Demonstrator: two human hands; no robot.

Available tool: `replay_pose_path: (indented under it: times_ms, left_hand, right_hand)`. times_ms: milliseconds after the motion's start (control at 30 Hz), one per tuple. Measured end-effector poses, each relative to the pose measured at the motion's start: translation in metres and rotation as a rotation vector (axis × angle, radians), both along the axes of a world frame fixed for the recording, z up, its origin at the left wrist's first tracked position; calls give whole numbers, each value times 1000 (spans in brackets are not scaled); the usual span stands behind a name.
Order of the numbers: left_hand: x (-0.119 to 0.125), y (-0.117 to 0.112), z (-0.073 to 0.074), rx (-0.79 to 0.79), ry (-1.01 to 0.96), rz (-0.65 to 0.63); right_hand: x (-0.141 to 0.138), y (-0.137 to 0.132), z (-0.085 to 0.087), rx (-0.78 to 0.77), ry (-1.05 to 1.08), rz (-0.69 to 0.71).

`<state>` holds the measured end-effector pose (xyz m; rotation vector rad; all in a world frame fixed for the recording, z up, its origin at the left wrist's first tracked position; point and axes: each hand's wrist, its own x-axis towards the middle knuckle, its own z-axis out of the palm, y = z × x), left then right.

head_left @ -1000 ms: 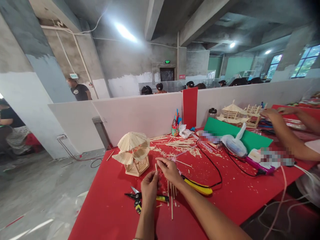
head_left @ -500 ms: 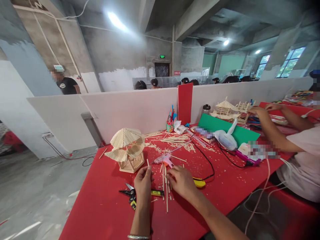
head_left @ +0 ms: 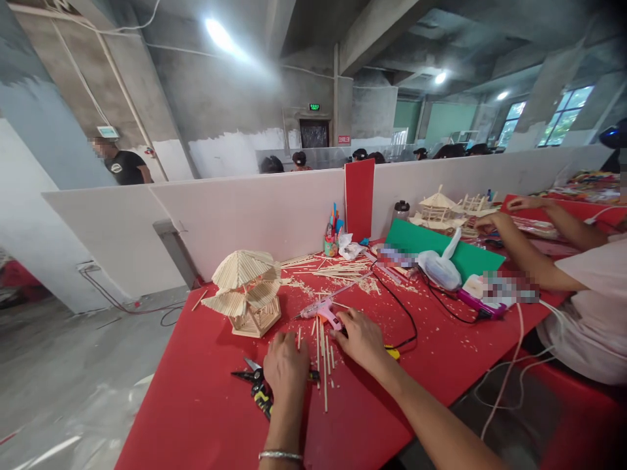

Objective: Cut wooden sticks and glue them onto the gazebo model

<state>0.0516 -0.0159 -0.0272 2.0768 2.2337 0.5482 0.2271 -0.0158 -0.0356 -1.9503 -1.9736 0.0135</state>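
Observation:
My left hand is closed, back up, over the red table; a short thin wooden stick pokes out at its fingertips. My right hand has its fingers curled round the handle of a pink glue gun, which lies with its nozzle pointing left. Between the hands lie several loose wooden sticks. Black-and-yellow pliers rest beside my left wrist, which partly hides them. A small stick-built pavilion with a two-tiered roof stands beyond my left hand.
More sticks and shavings lie at the back of the table. A pen cup, a green board and a black cable are nearby. At right, a co-worker's arms reach over the table. A white partition runs behind.
My right hand has moved from the loose sticks up to the glue gun's handle and closed on it. My left hand has turned over to back up and lowered slightly.

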Motion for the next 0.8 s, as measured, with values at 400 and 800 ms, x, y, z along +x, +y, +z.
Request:
replay_pose_path:
  times_ms: [400,800]
  left_hand:
    - [35,-10,-1,-222,164,-231]
    - [49,20,-7,-256,179,-242]
  right_hand:
    - [-3,11,-5,19,15,-84]
    - [18,20,-7,40,100,-222]
